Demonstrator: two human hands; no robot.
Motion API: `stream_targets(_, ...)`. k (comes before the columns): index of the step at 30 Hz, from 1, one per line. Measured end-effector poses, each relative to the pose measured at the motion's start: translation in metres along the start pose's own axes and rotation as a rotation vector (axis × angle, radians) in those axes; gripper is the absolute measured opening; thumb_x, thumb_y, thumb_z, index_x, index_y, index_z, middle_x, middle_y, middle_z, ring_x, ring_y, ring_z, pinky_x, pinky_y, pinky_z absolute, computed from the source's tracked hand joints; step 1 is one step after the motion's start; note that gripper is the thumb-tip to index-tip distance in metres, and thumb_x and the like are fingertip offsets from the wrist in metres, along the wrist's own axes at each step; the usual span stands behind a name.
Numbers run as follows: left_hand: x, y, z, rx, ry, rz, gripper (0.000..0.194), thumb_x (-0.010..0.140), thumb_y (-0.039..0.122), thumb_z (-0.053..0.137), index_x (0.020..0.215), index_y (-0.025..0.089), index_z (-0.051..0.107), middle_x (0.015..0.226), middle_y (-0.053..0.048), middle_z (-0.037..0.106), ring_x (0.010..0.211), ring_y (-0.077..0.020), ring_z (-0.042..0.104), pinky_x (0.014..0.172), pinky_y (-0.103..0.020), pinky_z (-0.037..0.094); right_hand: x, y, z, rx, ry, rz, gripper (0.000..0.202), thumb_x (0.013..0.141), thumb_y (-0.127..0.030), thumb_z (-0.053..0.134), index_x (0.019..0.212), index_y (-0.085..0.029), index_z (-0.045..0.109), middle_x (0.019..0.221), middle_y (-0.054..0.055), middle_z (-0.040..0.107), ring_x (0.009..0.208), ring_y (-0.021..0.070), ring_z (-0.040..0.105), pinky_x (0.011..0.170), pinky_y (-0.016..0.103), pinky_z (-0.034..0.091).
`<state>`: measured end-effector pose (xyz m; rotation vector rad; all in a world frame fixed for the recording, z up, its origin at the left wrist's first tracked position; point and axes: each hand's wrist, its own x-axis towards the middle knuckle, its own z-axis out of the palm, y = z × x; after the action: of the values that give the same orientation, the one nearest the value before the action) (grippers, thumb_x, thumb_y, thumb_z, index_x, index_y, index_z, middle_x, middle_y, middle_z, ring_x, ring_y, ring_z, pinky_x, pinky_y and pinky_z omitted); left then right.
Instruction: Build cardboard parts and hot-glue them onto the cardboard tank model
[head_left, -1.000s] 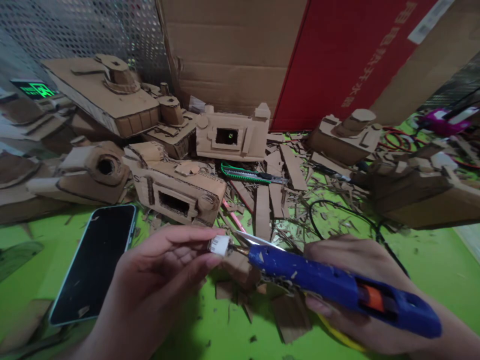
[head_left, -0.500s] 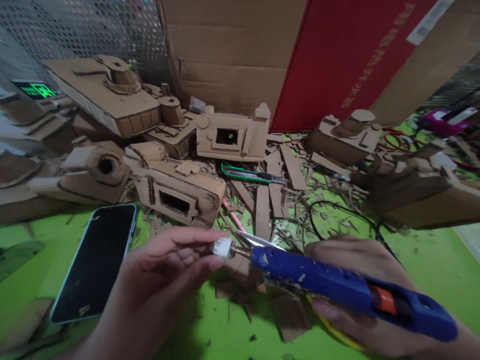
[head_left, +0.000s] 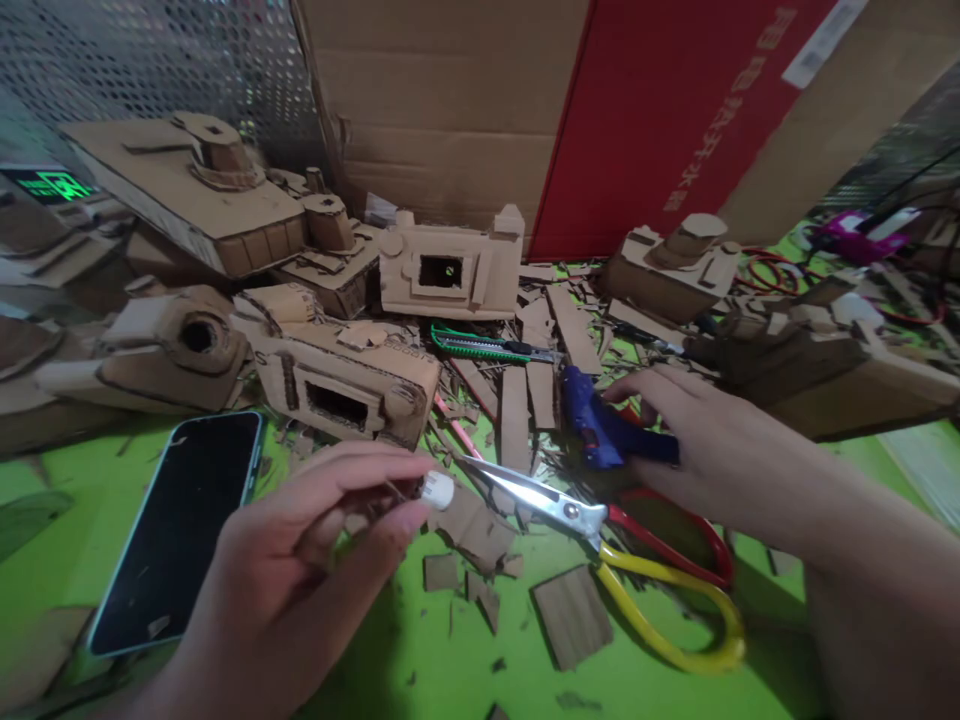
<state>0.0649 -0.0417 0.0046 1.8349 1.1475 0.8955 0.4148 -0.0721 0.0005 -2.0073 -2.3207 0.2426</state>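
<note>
Between the thumb and fingertips of my left hand (head_left: 315,545) is a small white roll (head_left: 438,490). My right hand (head_left: 697,440) is closed around the handle of the blue glue gun (head_left: 596,420), low over the scraps at the right of centre. Scissors (head_left: 574,510) with one red and one yellow handle lie open in front of it, pointing left. Cardboard pieces (head_left: 573,615) lie on the green table (head_left: 420,660) between my hands.
A phone (head_left: 180,530) lies at the left. Cardboard camera models (head_left: 337,375) stand behind my left hand, and more are at the back and right. A green cutter (head_left: 491,345) rests among scraps. Behind stands a big cardboard box (head_left: 450,100).
The glue gun has left the white roll; my right hand has carried it back and to the right, turning it. The scissors are now uncovered. My left hand still holds the roll.
</note>
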Motion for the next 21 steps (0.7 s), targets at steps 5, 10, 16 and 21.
stream_targets(5,-0.001,-0.008,0.008,0.104,-0.200,0.306,0.038,0.095,0.007,0.072,0.123,0.033,0.077,0.118,0.000,0.084,0.107,-0.0181,0.079,0.095,-0.026,0.062,-0.005,0.006,0.007,-0.002,0.037,-0.055,0.047,0.091,-0.034,0.069,0.135,-0.020,0.060,0.135,0.018,0.071,0.123,0.0418,0.070,0.101,0.057,0.060)
stream_targets(10,-0.004,-0.018,0.013,0.208,-0.301,0.406,0.044,0.099,0.002,0.062,0.134,0.028,0.071,0.126,-0.007,0.080,0.118,-0.0231,0.074,0.099,-0.033,0.058,-0.010,-0.009,0.007,0.034,0.177,-0.103,0.038,0.099,-0.031,0.058,0.137,-0.022,0.059,0.129,0.015,0.073,0.118,0.0368,0.072,0.099,0.056,0.062)
stream_targets(16,-0.006,-0.026,0.015,0.250,-0.353,0.412,0.049,0.101,0.003,0.059,0.141,0.030,0.067,0.130,-0.010,0.078,0.120,-0.0289,0.072,0.097,-0.040,0.058,-0.007,-0.025,0.005,0.108,0.209,-0.168,0.027,0.104,-0.029,0.055,0.130,-0.023,0.063,0.123,0.013,0.076,0.107,0.0322,0.075,0.094,0.051,0.063)
stream_targets(21,-0.003,-0.032,0.020,0.270,-0.344,0.488,0.061,0.098,-0.004,0.053,0.150,0.028,0.060,0.132,-0.012,0.078,0.122,-0.0291,0.070,0.100,-0.043,0.059,-0.007,-0.026,0.008,0.150,0.170,-0.187,0.026,0.107,-0.030,0.054,0.131,-0.024,0.062,0.126,0.013,0.075,0.110,0.0323,0.074,0.096,0.053,0.062)
